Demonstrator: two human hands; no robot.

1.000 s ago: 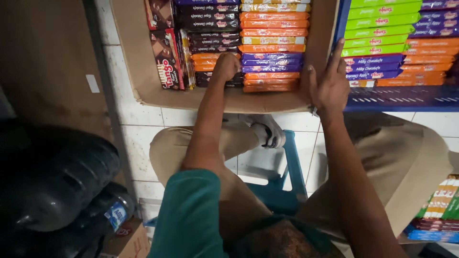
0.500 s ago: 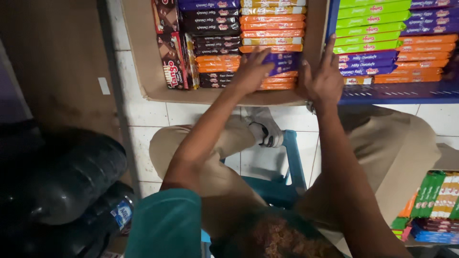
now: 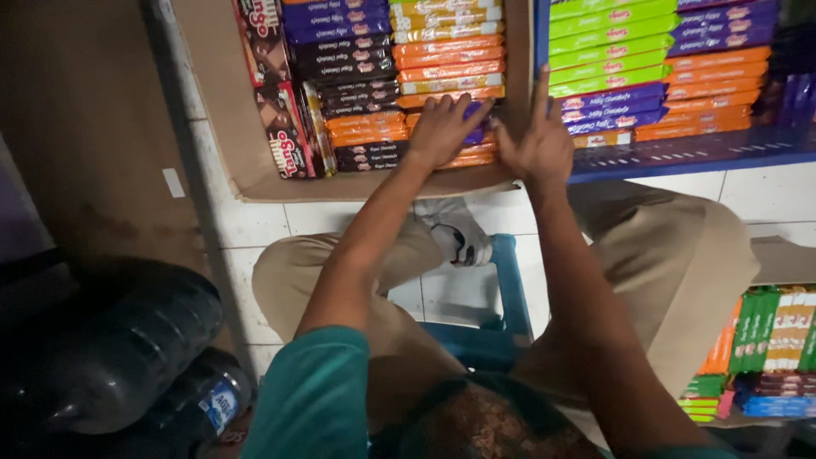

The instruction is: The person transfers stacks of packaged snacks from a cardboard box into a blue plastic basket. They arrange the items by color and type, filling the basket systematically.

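An open cardboard box (image 3: pixel 223 127) on the tiled floor holds rows of flat snack packs: orange ones (image 3: pixel 450 53), dark brown ones (image 3: pixel 357 89) and purple ones. My left hand (image 3: pixel 444 129) lies flat, fingers spread, on the nearest purple and orange packs in the box's front right corner. My right hand (image 3: pixel 537 143) presses against the box's right cardboard wall, index finger pointing up. Neither hand grips anything.
A blue crate (image 3: pixel 680 153) with green, purple and orange packs stands right of the box. More packs (image 3: pixel 765 340) lie at the lower right. A blue stool (image 3: pixel 510 289) and my shoe (image 3: pixel 459 238) are below the box. Dark water jugs (image 3: pixel 110 357) fill the lower left.
My left hand went from a fist on the dark and orange packs to lying open on the purple packs further right. My right hand stayed on the box wall.
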